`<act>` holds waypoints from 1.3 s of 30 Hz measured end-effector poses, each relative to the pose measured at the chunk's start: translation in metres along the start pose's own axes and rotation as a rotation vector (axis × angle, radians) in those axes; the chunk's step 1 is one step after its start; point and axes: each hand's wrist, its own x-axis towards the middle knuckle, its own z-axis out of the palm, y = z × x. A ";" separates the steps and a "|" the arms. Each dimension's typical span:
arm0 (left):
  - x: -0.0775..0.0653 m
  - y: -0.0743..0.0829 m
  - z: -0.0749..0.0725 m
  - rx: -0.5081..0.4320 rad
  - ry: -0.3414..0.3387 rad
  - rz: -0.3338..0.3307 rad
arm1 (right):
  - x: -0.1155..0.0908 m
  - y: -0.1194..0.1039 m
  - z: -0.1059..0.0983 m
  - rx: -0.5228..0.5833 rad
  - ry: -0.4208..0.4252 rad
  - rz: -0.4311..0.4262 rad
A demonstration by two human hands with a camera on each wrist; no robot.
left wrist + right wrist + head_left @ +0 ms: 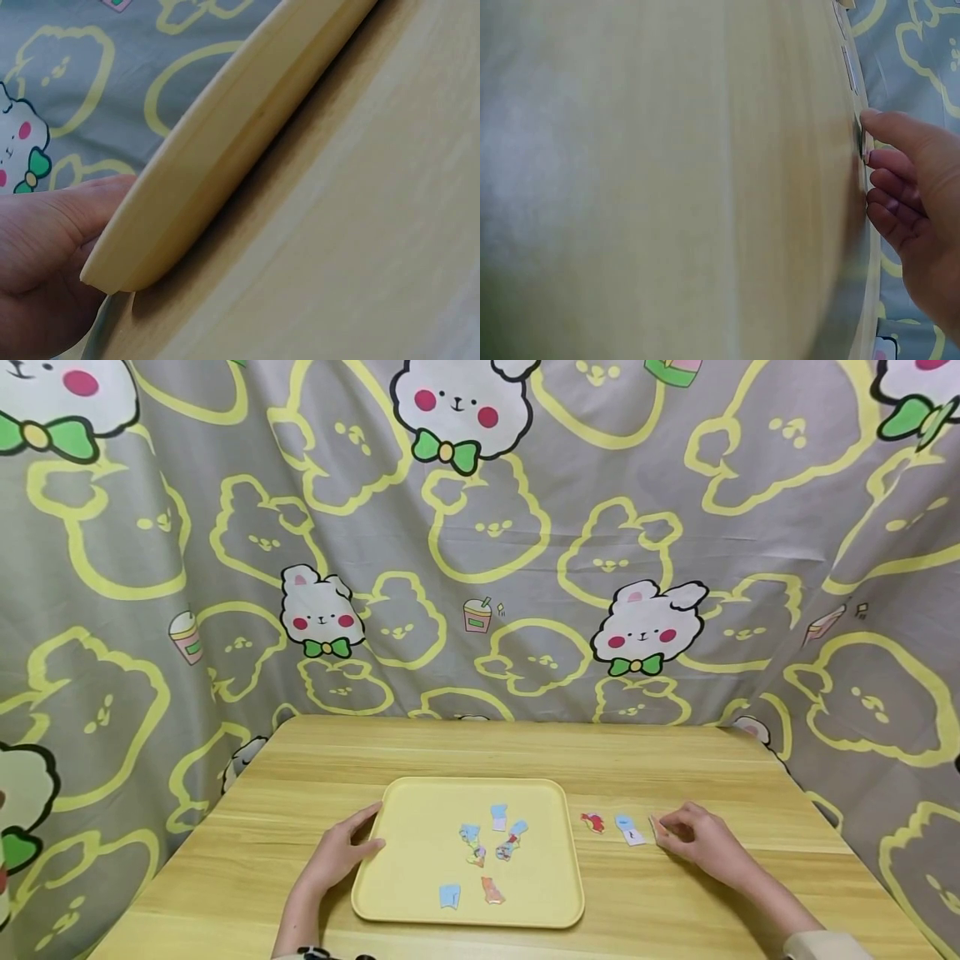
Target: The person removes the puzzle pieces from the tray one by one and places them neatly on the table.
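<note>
While the left hand (336, 853) rests, loosely spread, against the yellow tray (412, 835) at lower centre of the frame, the right hand (696, 839), lower right, pinches a small thin piece (655, 829) between thumb and fingertip! Feather-light, I'd judge, stiffish but easily creased; edges are safest to grip.

- From my remote feed, I see a curtained-off tabletop space; whether it stands in a home or a studio, I cannot tell.
- Grey curtains (517, 589) with cartoon rabbits (642, 614) hang along the far, left and right sides.
- I see a wood-grain table (637, 906) inside them.
</note>
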 end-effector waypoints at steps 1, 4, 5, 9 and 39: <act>0.000 0.000 0.000 -0.001 0.000 0.000 | 0.000 0.000 0.000 -0.007 0.003 -0.008; 0.000 0.000 0.000 -0.004 0.000 -0.001 | 0.001 0.000 0.001 -0.021 0.010 -0.027; 0.000 0.000 0.000 -0.004 0.000 -0.001 | 0.001 0.001 0.001 -0.026 0.012 -0.032; 0.000 0.000 0.000 -0.007 -0.003 -0.005 | 0.000 0.001 0.001 -0.021 -0.002 -0.026; -0.001 0.000 0.000 -0.004 -0.004 -0.011 | -0.001 -0.004 -0.005 0.015 -0.009 -0.028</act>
